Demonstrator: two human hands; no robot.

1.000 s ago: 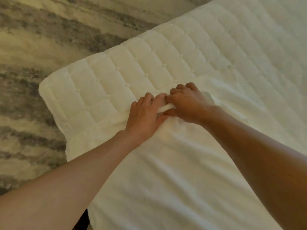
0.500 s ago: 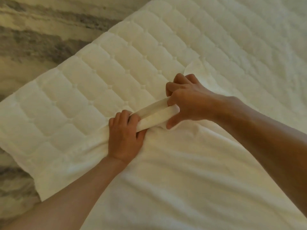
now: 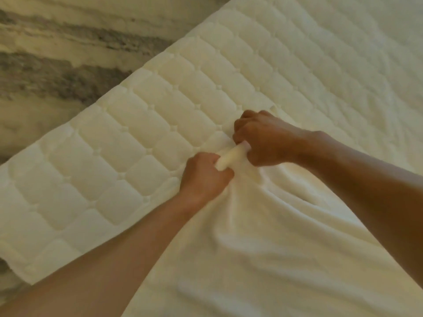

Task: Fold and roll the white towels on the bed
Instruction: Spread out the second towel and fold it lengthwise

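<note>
Left hand: fisted on the towel roll, frame centre.
Right hand: clenched on the same roll.
Risk: roll slackened by uneven pull.

A quilted white bed fills most of the view. One white towel lies wrinkled directly on it, spreading from the centre toward five o'clock.

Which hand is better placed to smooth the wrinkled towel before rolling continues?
Probably the left hand: it sits directly beside the towel's creases. The right hand grips the rolled edge farther up the bed.
</note>
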